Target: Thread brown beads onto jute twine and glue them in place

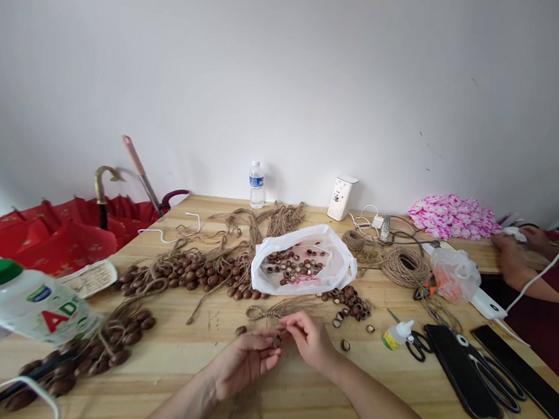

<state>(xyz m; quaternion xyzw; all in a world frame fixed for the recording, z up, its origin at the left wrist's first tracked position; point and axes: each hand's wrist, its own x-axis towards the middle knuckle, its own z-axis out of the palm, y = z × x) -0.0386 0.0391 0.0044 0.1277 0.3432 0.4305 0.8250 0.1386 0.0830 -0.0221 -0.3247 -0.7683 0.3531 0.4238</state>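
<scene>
Over the near middle of the table, my left hand point(247, 360) is closed on a small brown nutshell point(277, 341), held at its fingertips. Just to the right, my right hand point(312, 341) pinches with thumb and forefinger close to that shell. What the pinch holds is too small to make out. Behind both hands lies a looped, knotted piece of twine point(258, 312). One round brown nut point(241, 330) rests by my left hand. Beyond the twine, a white plastic bag point(302, 292) stands open with cracked shells inside, and more half shells point(349, 302) are heaped beside it.
Strung brown nuts point(192, 272) cover the left. A white bottle with green cap point(34, 303) stands near left. At right are a glue bottle point(398, 334), scissors point(493, 375), phones point(528, 365) and twine coils point(405, 266). Another person's hands point(512, 257) are at far right.
</scene>
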